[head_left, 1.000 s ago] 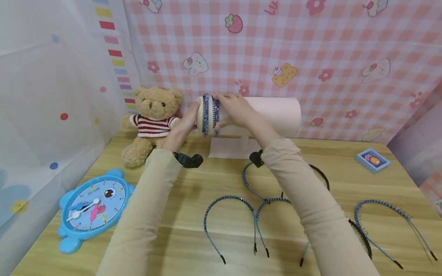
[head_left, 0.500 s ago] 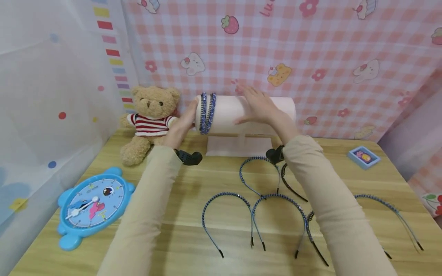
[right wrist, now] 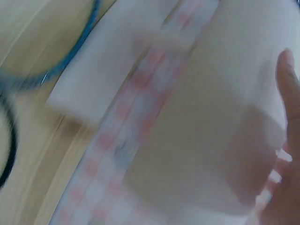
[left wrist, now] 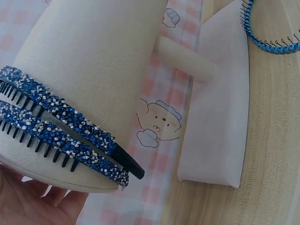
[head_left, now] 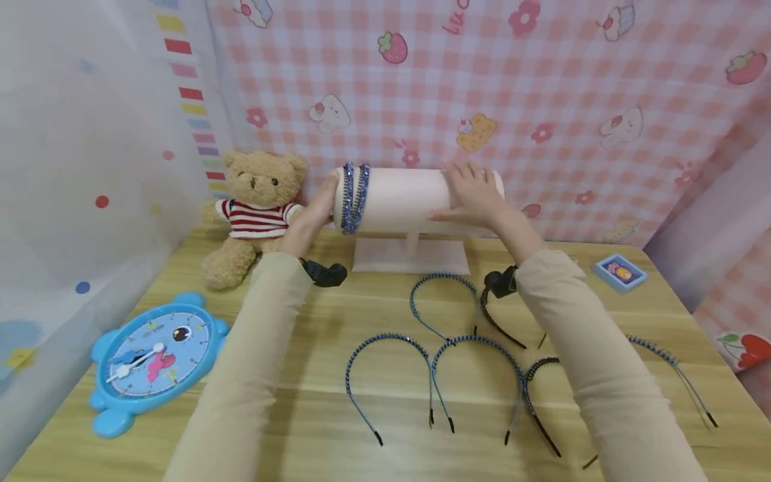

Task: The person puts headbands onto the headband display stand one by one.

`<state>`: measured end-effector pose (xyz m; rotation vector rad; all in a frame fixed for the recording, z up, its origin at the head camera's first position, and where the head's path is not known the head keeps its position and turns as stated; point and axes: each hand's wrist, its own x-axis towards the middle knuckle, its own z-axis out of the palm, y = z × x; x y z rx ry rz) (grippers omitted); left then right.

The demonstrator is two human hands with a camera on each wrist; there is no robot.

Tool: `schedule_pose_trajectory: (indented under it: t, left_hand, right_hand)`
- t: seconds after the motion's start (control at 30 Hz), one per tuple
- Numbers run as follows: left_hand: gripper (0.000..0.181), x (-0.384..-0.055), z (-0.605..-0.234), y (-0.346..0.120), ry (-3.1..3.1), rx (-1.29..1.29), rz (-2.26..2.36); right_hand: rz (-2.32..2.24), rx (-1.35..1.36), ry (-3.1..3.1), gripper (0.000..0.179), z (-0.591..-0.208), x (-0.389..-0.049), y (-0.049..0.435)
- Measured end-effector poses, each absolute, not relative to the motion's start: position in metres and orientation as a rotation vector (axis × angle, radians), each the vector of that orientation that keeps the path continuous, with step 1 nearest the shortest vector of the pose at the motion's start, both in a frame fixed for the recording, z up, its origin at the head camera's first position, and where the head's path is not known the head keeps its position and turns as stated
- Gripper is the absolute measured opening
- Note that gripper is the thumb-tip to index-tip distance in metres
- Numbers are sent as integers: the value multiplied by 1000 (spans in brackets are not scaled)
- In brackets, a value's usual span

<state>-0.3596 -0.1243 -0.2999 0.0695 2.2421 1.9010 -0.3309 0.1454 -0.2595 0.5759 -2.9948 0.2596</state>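
Note:
A pale pink cylindrical headband display stand [head_left: 403,201] lies level on its flat base [head_left: 382,258] at the back of the table. Two blue glittery toothed headbands sit around its left end, one outer headband [head_left: 347,201] and one inner headband [head_left: 362,194], nearly touching at the bottom in the left wrist view. My left hand [head_left: 314,213] rests against the left end of the cylinder; its fingers [left wrist: 35,199] show partly behind that end. Over the cylinder's right part lies my right hand [head_left: 476,195], fingers spread across the top and thumb in front. The right wrist view is blurred.
Several headbands lie on the wooden table, among them a blue headband [head_left: 388,336] and a black one [head_left: 500,328]. A teddy bear [head_left: 255,207] sits left of the stand. A blue toy clock [head_left: 159,361] and small blue box [head_left: 620,272] lie at the sides.
My right hand has let go of the inner headband and moved right along the cylinder. The inner headband now sits closer to the outer one. My left hand stays at the left end.

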Motion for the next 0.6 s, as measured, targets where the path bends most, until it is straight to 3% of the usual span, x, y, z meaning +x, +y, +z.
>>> schedule_pose_trajectory:
  t: [0.27, 0.6]
  left_hand:
    - [59, -361, -307, -120, 2202, 108, 1908]
    - [59, -360, -302, -129, 2254, 135, 1893]
  right_hand:
    - [270, 749, -2907, 103, -276, -338, 61]
    - [194, 786, -2863, 102, -271, -347, 42]
